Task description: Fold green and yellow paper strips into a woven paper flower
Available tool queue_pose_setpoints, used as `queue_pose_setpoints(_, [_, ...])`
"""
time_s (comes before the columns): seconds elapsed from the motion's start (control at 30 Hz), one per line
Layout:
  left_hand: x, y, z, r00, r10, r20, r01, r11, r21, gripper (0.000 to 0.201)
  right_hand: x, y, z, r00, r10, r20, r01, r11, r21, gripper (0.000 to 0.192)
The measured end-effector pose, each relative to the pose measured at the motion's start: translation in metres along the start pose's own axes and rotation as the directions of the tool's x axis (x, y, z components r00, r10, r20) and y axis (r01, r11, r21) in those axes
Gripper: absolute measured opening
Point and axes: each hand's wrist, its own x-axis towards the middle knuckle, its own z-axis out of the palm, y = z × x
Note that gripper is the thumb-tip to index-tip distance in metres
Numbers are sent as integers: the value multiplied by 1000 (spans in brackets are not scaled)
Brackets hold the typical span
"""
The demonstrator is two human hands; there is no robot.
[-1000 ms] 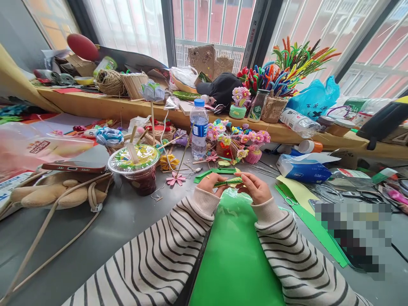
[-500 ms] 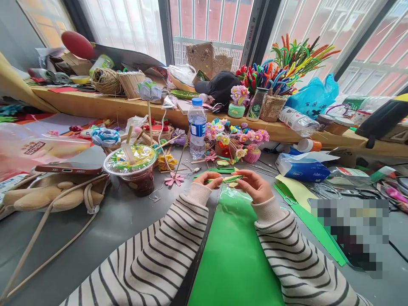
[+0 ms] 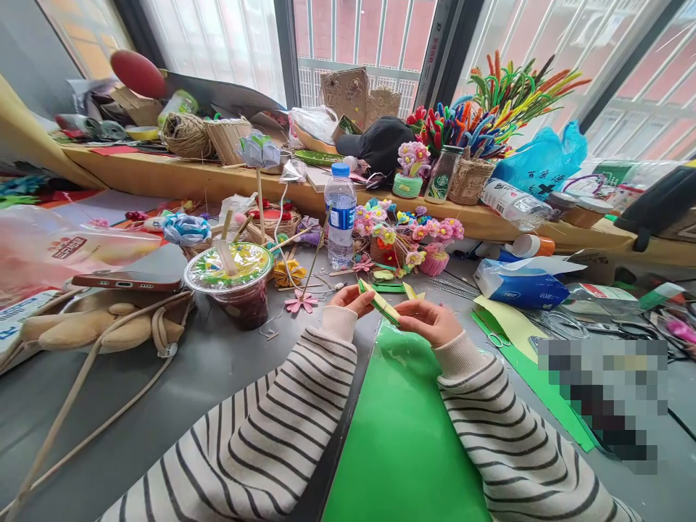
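Both of my hands hold a narrow folded strip of green and yellow paper [image 3: 380,301] above the grey table. My left hand [image 3: 351,298] pinches its upper left end, and my right hand [image 3: 429,321] pinches its lower right end, so the strip slants down to the right. Striped sleeves cover both forearms. A large green paper sheet [image 3: 402,435] lies under my wrists and runs toward me.
A lidded drink cup [image 3: 235,284] and a water bottle [image 3: 340,217] stand beyond my left hand. Small knitted flower pots [image 3: 405,243] sit ahead. A tissue pack [image 3: 522,286], green and yellow paper strips [image 3: 522,370] and scissors lie to the right. A phone rests on a plush toy [image 3: 92,322] at left.
The strip was held level between my hands; now its left end is raised and it slants. Both hands have shifted slightly.
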Motion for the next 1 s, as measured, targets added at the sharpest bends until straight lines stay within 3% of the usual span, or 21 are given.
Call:
queue_pose_setpoints(0.1, [-7, 4, 1, 997, 43, 66, -46, 998, 46, 29, -1, -1, 3, 1000, -22, 5, 22, 996, -85, 22])
queue_pose_setpoints(0.27, [-21, 0, 5, 948, 223, 228, -263, 951, 164, 30, -6, -12, 8, 967, -237, -90, 209, 946, -249, 22])
queue_pose_setpoints(0.4, [-25, -4, 5, 855, 410, 317, -504, 803, 319, 27, -11, -23, 11, 918, -390, -78, 329, 854, -403, 17])
queue_pose_setpoints(0.53, [-29, 0, 5, 757, 553, 349, -654, 631, 418, 21, -13, -28, 14, 880, -473, -49, 397, 788, -471, 16])
queue_pose_setpoints(0.6, [-31, 2, 5, 687, 625, 370, -720, 516, 464, 19, -15, -29, 17, 868, -495, -46, 412, 768, -491, 18])
queue_pose_setpoints(0.73, [-33, 1, 5, 508, 760, 406, -814, 268, 516, 12, -18, -30, 24, 839, -543, -44, 408, 679, -610, 22])
queue_pose_setpoints(0.83, [-34, -1, 4, 399, 818, 414, -835, 137, 533, 13, -20, -30, 29, 823, -565, -52, 385, 623, -681, 24])
queue_pose_setpoints(0.9, [-34, -1, 4, 361, 829, 427, -839, 89, 536, 16, -20, -30, 32, 823, -564, -68, 376, 630, -679, 25])
queue_pose_setpoints(1.0, [-35, 0, 3, 373, 819, 436, -832, 88, 547, 19, -22, -31, 33, 838, -534, -111, 362, 697, -618, 23])
